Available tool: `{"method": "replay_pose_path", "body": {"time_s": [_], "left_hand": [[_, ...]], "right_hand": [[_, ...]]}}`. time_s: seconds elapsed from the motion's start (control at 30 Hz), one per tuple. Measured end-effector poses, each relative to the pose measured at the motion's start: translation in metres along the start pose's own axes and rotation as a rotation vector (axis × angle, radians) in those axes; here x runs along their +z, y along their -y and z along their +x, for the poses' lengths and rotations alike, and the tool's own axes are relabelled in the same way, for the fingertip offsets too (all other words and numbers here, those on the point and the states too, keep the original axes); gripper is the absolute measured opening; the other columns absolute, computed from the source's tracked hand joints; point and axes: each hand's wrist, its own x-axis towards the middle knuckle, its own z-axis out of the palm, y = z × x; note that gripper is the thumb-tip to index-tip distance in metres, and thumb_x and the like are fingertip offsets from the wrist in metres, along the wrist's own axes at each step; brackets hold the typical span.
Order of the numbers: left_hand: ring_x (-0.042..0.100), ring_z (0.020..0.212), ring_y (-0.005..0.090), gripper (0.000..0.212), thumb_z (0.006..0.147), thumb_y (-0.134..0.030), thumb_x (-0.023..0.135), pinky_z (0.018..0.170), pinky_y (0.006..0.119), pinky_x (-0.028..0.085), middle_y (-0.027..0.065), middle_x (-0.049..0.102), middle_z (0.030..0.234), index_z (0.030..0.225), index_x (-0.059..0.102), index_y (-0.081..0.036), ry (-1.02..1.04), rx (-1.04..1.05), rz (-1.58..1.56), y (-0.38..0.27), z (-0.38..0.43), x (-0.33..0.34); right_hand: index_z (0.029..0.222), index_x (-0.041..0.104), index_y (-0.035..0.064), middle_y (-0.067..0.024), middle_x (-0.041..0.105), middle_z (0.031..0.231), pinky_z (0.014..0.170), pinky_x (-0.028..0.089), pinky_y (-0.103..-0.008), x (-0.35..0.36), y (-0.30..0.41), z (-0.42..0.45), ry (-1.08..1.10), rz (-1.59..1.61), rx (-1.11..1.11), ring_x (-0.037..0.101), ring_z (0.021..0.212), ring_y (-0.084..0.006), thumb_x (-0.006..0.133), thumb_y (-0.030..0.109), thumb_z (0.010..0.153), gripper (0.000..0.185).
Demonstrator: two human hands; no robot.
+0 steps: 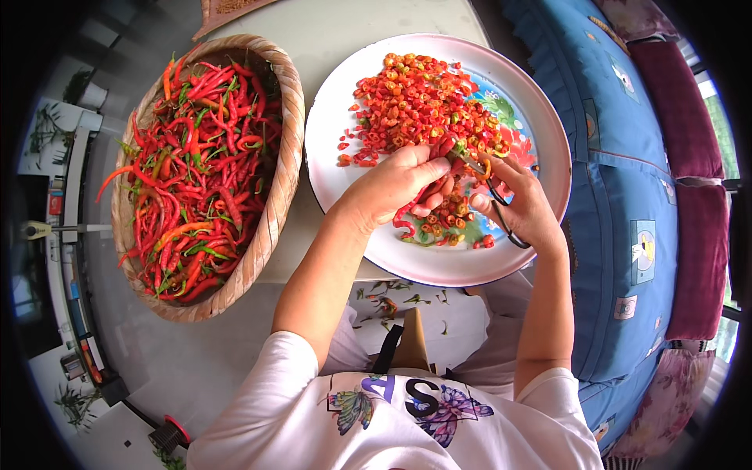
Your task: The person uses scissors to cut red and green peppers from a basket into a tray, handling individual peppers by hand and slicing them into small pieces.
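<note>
Over a large round enamel tray (329, 117) with a painted floral bottom, my left hand (399, 182) grips several red chili peppers (404, 216); one curled end hangs below the palm. My right hand (517, 202) holds a pair of scissors (501, 214) with dark handles, its blades at the chili ends by my left fingertips. Part of the blades is hidden by the fingers and peppers. Chopped chili rings (405, 100), red and orange with some green, lie heaped at the tray's far side, and a smaller scatter lies beneath my hands.
Left of the tray stands a woven basket (294, 117) full of whole red chilies (200, 170). Both rest on a pale table (329, 41). Chili stems (417, 299) litter the floor by my legs. A blue-covered sofa (623, 176) runs along the right.
</note>
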Motion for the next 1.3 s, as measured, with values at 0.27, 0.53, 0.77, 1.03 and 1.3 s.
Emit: {"method": "replay_pose_path", "body": {"time_s": [0.27,0.53,0.77,1.03,1.3], "left_hand": [[0.051,0.059,0.0080,0.021,0.100,-0.019,0.051,0.044,0.021,0.035,0.0038,0.058,0.079,0.104,0.058,0.000,-0.011,-0.080,0.029,-0.007,-0.007,-0.013],[0.053,0.059,0.0087,0.024,0.100,-0.019,0.052,0.045,0.020,0.037,0.0057,0.061,0.081,0.111,0.059,0.001,-0.008,-0.116,-0.022,-0.003,-0.006,-0.028],[0.054,0.060,0.0111,0.024,0.102,-0.022,0.050,0.045,0.023,0.036,0.0050,0.060,0.084,0.112,0.057,-0.001,-0.034,-0.005,-0.056,-0.013,-0.012,-0.028],[0.052,0.061,0.0093,0.021,0.102,-0.019,0.048,0.045,0.022,0.037,0.0039,0.058,0.084,0.112,0.056,-0.003,-0.023,-0.042,0.037,-0.005,-0.008,-0.021],[0.049,0.060,0.0071,0.019,0.101,-0.019,0.049,0.043,0.020,0.034,0.0023,0.055,0.079,0.107,0.057,-0.003,-0.017,-0.111,0.135,-0.002,-0.008,-0.028]], "right_hand": [[0.098,0.066,-0.0004,-0.0104,0.053,0.063,0.057,0.045,-0.0372,0.008,0.017,0.004,-0.025,-0.120,-0.001,0.055,0.058,-0.0228,0.080,0.049,0.071,0.058],[0.114,0.064,-0.0029,-0.0122,0.060,0.077,0.064,0.049,-0.0356,0.015,0.004,0.011,0.007,-0.020,0.022,0.059,0.065,-0.0223,0.081,0.047,0.070,0.069],[0.126,0.058,0.0005,-0.0142,0.061,0.101,0.075,0.051,-0.0394,0.009,0.009,0.012,0.044,0.033,0.024,0.063,0.084,-0.0259,0.078,0.050,0.074,0.074],[0.124,0.060,0.0027,-0.0170,0.061,0.097,0.075,0.051,-0.0414,0.017,0.012,0.014,0.059,0.062,0.021,0.064,0.085,-0.0317,0.076,0.052,0.076,0.071],[0.111,0.066,0.0033,-0.0158,0.063,0.074,0.065,0.050,-0.0406,0.016,0.016,0.010,0.091,-0.110,0.057,0.064,0.071,-0.0306,0.078,0.049,0.073,0.061]]}}
